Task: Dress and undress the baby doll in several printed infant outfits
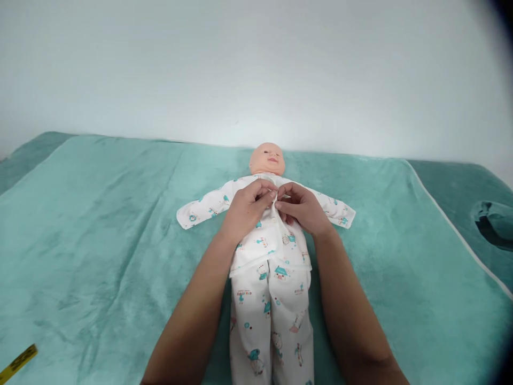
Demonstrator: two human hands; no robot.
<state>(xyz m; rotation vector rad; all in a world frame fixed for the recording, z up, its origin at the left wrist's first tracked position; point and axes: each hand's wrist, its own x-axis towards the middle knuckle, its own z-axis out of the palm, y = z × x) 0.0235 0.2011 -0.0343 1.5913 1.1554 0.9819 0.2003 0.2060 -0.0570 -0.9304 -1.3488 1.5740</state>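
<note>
A baby doll (267,159) lies on its back, its head toward the wall and its sleeves spread out to both sides. It wears a white printed shirt (260,243) and matching white printed trousers (251,315). Over the chest, my left hand (252,206) pinches the shirt's front edge between thumb and fingers. Facing it, my right hand (302,208) pinches the other side of the same front opening. The fingertips of both hands nearly meet at the raised fabric edge. Whether a fastener sits between them is hidden by the fingers.
A green plush blanket (120,240) with some creases covers the surface under the doll. A white wall (240,69) rises behind it. At the right lies a clear and black object (495,224); a yellow strip with black marks (19,363) shows at the lower left.
</note>
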